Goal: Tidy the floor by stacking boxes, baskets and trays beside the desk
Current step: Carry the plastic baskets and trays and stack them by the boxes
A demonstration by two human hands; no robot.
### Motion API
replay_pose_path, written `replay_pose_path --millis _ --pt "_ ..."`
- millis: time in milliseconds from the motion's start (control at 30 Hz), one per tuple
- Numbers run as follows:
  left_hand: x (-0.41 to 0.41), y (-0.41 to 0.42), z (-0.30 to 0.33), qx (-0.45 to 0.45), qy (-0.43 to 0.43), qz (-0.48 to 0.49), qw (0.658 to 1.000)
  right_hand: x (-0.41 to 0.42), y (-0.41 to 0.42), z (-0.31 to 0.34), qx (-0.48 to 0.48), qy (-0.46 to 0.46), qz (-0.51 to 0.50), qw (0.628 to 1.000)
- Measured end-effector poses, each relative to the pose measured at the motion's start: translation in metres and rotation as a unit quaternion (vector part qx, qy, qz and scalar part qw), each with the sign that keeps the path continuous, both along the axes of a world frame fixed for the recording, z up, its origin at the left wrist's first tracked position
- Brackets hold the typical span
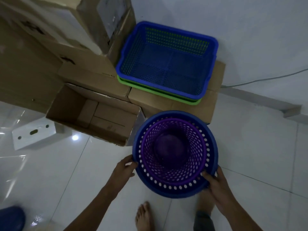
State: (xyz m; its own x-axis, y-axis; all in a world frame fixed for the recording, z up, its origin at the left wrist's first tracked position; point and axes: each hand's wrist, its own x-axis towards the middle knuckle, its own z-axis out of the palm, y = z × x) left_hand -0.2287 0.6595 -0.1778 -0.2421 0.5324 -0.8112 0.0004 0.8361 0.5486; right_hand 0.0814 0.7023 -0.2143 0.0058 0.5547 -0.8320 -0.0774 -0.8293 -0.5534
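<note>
Fingers of right hand (215,182) hidden behind round blue basket (211,147) rim.

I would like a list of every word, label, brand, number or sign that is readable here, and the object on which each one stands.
No text can be read here.
Stacked cardboard boxes: dark printed marks, too blurred to read.
Lower box: a small dark print near its edge, too small to read.
Open cardboard box: faint marks inside, not readable.
Baskets and trays: no text visible.
</note>
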Motion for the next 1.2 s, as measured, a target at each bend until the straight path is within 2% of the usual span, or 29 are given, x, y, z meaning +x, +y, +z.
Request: replay_pose_path --millis 333,533,667,933,1033,1100,1200 --pt "-0.026 0.002 -0.027 0.034 0.016 0.041 0.998 -0.035 0.002 -0.035 0.006 0.022 0.026 0.999" --pt "-0.037 0.004 -0.024 0.036 -0.024 -0.008 0.999 -0.043 0.010 -0.028 0.013 0.015 0.077 0.997" --pt "-0.043 0.006 -0.020 0.040 -0.056 -0.008 0.998 -0.046 0.008 -0.029 -0.022 -0.011 0.090 0.996" --pt "-0.064 0.001 -0.028 0.038 -0.034 -0.022 0.998 -0.066 0.011 -0.029 -0.047 -0.037 0.138 0.989" --pt "-0.072 -0.001 -0.028 0.021 -0.028 -0.044 0.998 -0.070 0.017 -0.020 -0.025 -0.084 0.147 0.985" --pt "-0.076 -0.004 -0.024 0.020 -0.005 -0.056 0.998 -0.077 0.021 -0.004 0.006 -0.173 0.164 0.971" --pt "-0.080 -0.014 -0.004 0.058 0.063 -0.071 0.994 -0.093 0.020 0.030 0.144 -0.288 0.204 0.924"
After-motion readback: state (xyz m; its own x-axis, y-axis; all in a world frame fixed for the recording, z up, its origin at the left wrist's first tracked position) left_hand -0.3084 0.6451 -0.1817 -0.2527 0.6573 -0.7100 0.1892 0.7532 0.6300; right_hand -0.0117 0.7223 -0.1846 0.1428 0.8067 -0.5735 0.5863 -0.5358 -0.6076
